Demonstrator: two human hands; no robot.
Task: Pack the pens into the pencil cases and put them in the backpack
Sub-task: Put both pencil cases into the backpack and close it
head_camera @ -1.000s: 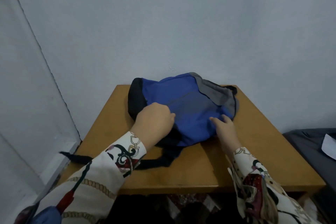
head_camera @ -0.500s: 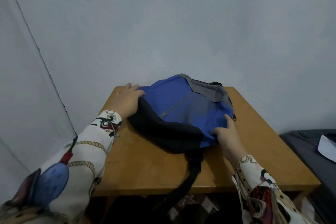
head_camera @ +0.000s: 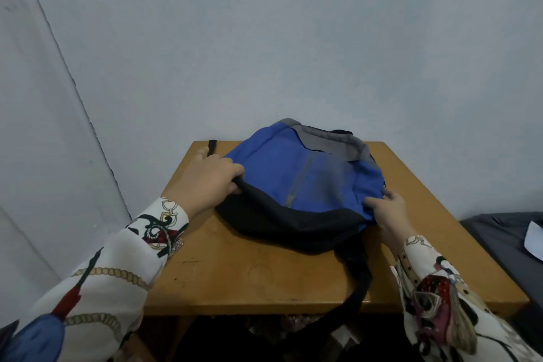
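Note:
A blue backpack (head_camera: pixel 305 176) with a black bottom and a grey top lies flat at the back of the wooden table (head_camera: pixel 235 273). My left hand (head_camera: pixel 205 182) grips the backpack's left edge where blue meets black. My right hand (head_camera: pixel 388 213) pinches the fabric at its right edge. One black strap (head_camera: pixel 357 279) runs off the table's front edge, and another strap end (head_camera: pixel 212 146) pokes out behind my left hand. No pens or pencil cases are visible.
The table stands against a pale wall, with a corner on the left. A dark grey surface (head_camera: pixel 505 241) with a white sheet (head_camera: pixel 533 241) on it lies to the right. Dark patterned cloth shows under the table's front edge.
The backpack has been turned round and shifted right: its black part now faces me. My left hand went from the front to its far left edge and took hold. One strap now hangs off the front.

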